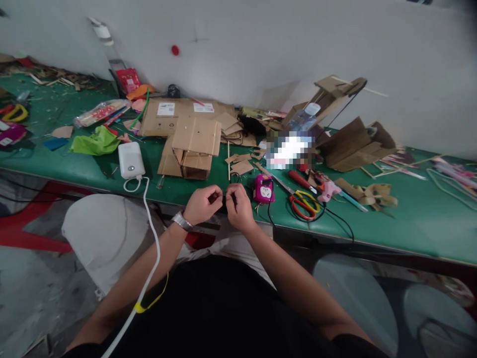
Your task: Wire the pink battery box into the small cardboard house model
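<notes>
My left hand (pixel 203 205), with a metal watch (pixel 182 221) at the wrist, is closed with its fingers curled in a pinch. Close beside it, my right hand (pixel 239 208) is pinched too, and the fingertips of both nearly meet at the table's front edge. Whatever lies between the fingers is too small and dark to make out. A thin black cord (pixel 235 175) shows just behind my right hand. To the right of that hand stands a magenta socket block (pixel 264 189). Behind my hands sits a folded cardboard box piece (pixel 196 144).
Scissors (pixel 306 205), a red-handled tool (pixel 300 180) and a pink glue gun (pixel 328 191) lie to the right on the green table (pixel 417 209). A cardboard build (pixel 357 146) stands behind them. On the left, a white power bank (pixel 130 160) trails a white cable (pixel 153 228) across my left arm.
</notes>
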The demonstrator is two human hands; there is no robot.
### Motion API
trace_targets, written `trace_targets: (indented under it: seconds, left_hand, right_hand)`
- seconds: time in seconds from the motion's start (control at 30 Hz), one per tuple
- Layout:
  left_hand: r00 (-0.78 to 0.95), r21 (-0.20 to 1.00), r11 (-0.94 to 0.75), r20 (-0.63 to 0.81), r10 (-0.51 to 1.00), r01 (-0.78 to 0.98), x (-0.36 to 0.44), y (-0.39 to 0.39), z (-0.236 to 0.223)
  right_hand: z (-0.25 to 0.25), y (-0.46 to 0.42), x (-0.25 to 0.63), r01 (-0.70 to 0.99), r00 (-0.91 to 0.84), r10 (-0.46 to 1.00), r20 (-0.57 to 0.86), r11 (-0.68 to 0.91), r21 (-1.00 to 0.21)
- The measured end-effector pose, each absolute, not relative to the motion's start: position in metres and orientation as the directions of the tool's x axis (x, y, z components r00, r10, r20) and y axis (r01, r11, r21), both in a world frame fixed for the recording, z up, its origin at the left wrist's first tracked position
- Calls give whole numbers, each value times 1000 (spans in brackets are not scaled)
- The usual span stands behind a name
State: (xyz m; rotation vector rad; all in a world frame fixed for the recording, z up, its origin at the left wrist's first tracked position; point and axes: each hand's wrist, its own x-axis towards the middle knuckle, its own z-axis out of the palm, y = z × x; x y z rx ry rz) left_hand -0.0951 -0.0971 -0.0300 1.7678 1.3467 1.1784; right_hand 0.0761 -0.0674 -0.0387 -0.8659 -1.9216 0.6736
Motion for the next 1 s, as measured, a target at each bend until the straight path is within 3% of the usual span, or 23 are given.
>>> trace_targets:
  seconds: [0.27,1.0]
  left_hand:
    - [61,856,-290,293,954,427,-95,-97,-30]
    - [72,853,-288,286,955,435,-96,-98,-30]
  right_hand:
    - [-37,-71,79,275,-281,829,483,552,-787]
    - [-30,-70,79,274,-350,830,433,533,-801]
